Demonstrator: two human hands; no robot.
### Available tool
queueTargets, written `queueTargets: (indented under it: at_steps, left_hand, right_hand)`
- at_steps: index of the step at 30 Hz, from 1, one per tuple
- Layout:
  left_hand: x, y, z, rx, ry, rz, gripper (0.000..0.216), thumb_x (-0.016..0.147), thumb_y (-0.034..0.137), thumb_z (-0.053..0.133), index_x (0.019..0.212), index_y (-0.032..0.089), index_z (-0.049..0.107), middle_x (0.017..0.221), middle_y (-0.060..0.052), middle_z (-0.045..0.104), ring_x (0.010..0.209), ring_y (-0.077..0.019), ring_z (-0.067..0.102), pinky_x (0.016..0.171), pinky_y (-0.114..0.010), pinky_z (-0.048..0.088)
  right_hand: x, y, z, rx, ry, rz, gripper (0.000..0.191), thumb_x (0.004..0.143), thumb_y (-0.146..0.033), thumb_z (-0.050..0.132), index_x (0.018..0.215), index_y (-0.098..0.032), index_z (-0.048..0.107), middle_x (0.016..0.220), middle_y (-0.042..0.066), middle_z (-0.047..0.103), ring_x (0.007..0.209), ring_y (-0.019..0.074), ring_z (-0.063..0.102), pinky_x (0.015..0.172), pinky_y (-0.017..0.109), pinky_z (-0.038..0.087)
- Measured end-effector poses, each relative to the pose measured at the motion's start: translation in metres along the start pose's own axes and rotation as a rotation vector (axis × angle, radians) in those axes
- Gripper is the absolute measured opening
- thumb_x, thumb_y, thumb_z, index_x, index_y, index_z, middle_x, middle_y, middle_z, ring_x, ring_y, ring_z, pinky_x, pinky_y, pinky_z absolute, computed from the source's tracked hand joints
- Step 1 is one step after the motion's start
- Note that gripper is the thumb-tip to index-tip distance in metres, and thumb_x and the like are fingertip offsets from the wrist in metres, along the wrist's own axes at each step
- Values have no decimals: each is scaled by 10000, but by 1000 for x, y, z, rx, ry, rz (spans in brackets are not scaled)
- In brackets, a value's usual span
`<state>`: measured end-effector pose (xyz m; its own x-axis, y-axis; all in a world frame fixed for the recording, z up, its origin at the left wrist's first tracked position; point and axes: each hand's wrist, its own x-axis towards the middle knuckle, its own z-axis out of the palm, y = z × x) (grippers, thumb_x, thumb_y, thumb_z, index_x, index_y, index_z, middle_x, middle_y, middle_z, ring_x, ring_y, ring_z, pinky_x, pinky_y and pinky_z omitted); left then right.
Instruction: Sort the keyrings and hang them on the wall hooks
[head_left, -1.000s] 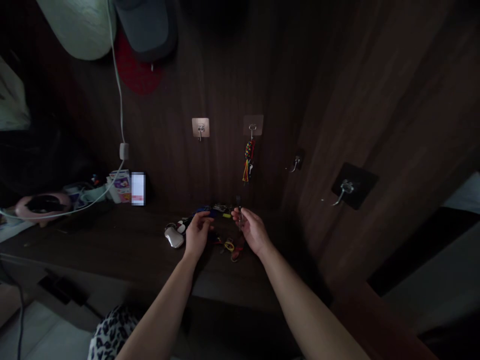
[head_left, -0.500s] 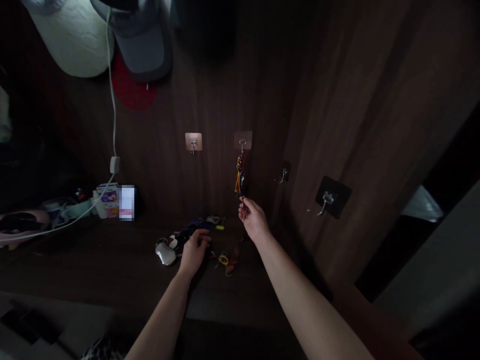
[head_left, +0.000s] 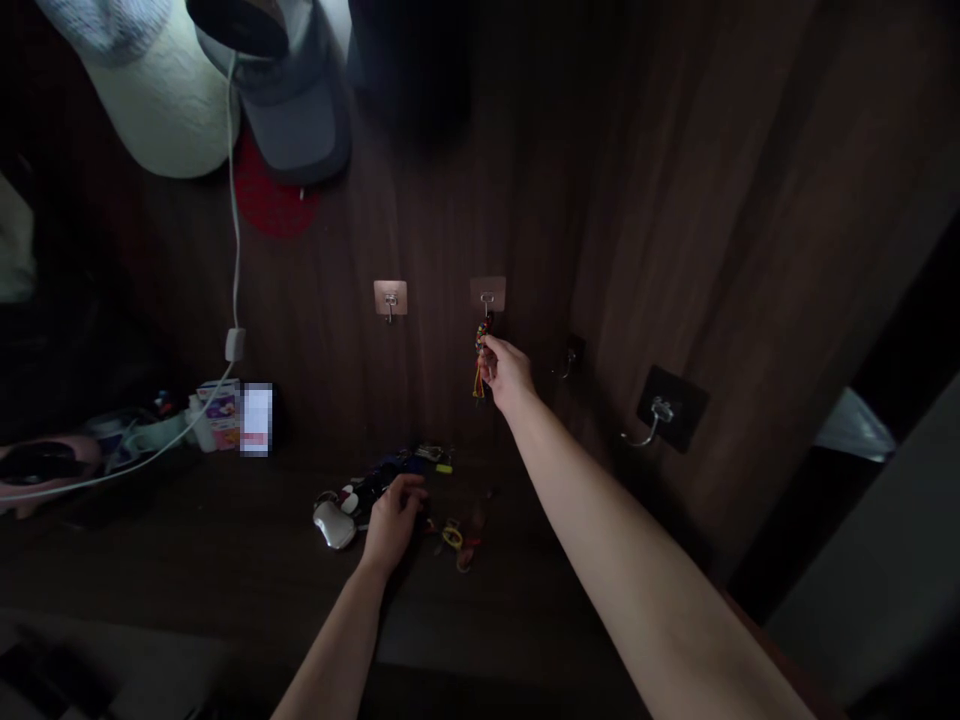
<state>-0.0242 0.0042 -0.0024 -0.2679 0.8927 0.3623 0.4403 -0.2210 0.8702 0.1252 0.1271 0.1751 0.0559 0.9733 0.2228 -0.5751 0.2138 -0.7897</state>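
My right hand (head_left: 506, 372) is raised to the dark wood wall, its fingers pinched on a small key or ring that I cannot make out, right beside the beaded keychain (head_left: 480, 352) hanging from a square adhesive hook (head_left: 487, 296). My left hand (head_left: 391, 518) rests low on the dark shelf (head_left: 225, 540), fingers curled over a pile of keys and keychains (head_left: 420, 480). A silver key fob (head_left: 333, 524) lies just left of that hand.
An empty adhesive hook (head_left: 390, 299) sits left of the used one. Two more hooks (head_left: 568, 360) (head_left: 660, 410) are on the right panel. Caps (head_left: 292, 90) and a white cable (head_left: 234, 250) hang at upper left. Small boxes (head_left: 225, 415) stand on the shelf's left.
My right hand rose from the key pile on the shelf up to the hanging keychain and hook. My left hand stayed on the pile. The camera tilted slightly.
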Motion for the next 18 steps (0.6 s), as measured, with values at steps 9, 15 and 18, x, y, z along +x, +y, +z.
queueTargets:
  at_steps: [9,15,18]
  left_hand:
    - [0,2,0,5,-6,-10,184,740,255,481,885,218,586,767,-4,675,653,-154,618,674,-276,455]
    - [1,1,0,32,-24,-11,188,749,254,466,895,219,579,780,-3,670,664,-155,614,681,-278,443]
    - [1,0,0,40,-30,-9,193,755,257,461,905,217,575,787,-6,669,667,-154,612,680,-277,440]
  right_hand:
    - [10,1,5,-104,107,43,150,701,-186,609,570,-164,538,429,-76,508,339,26,453,303,120,292]
    - [14,0,6,-111,149,50,165,700,-175,596,552,-160,524,415,-78,499,320,22,427,286,117,265]
    - [17,1,7,-107,161,59,183,690,-169,608,535,-158,514,407,-78,500,311,17,408,280,116,253]
